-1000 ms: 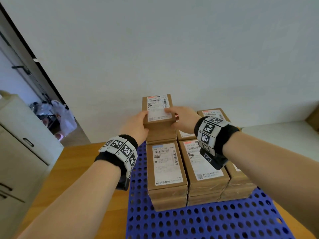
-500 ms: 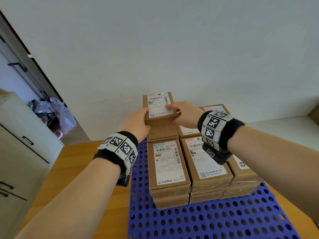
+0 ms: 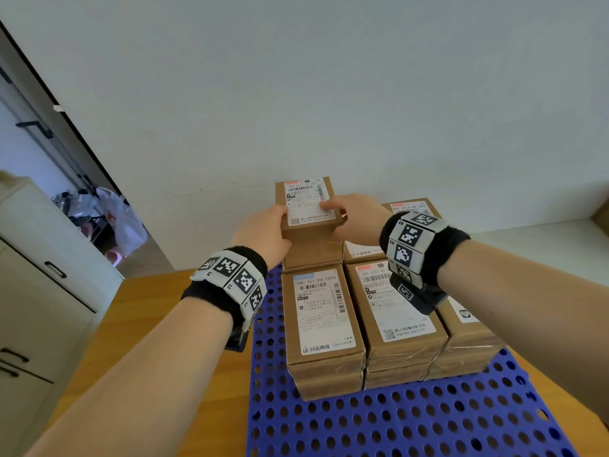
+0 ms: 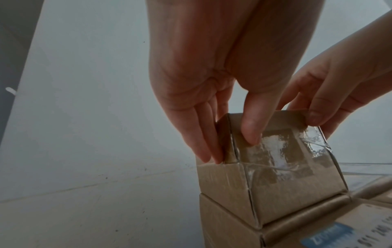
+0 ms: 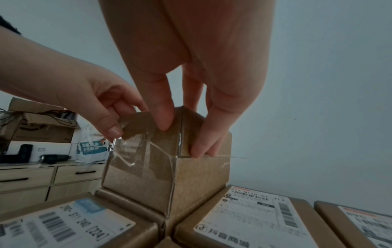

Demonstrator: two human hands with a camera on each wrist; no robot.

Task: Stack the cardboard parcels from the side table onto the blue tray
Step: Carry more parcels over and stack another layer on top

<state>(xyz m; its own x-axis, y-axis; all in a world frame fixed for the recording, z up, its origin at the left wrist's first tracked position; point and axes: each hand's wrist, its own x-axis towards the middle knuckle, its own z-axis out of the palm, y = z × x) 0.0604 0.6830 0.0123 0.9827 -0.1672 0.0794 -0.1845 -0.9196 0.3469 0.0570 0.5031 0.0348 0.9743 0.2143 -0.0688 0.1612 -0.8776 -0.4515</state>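
Note:
A labelled cardboard parcel sits on top of the back-left stack on the blue perforated tray. My left hand grips its near left corner, thumb on the taped end face and fingers down the left side. At the near right corner my right hand holds it the same way, fingers down the right side. Both wrist views show the parcel flush on the box beneath. More parcels stand in low stacks in front and to the right.
The tray lies on a wooden table against a white wall. A pale cabinet stands on the left, and a white surface runs off to the right behind the stacks. Bare tray shows in front of the parcels.
Both hands keep their hold on the top parcel, which has hardly moved on the back-left stack. The head view has shifted a little.

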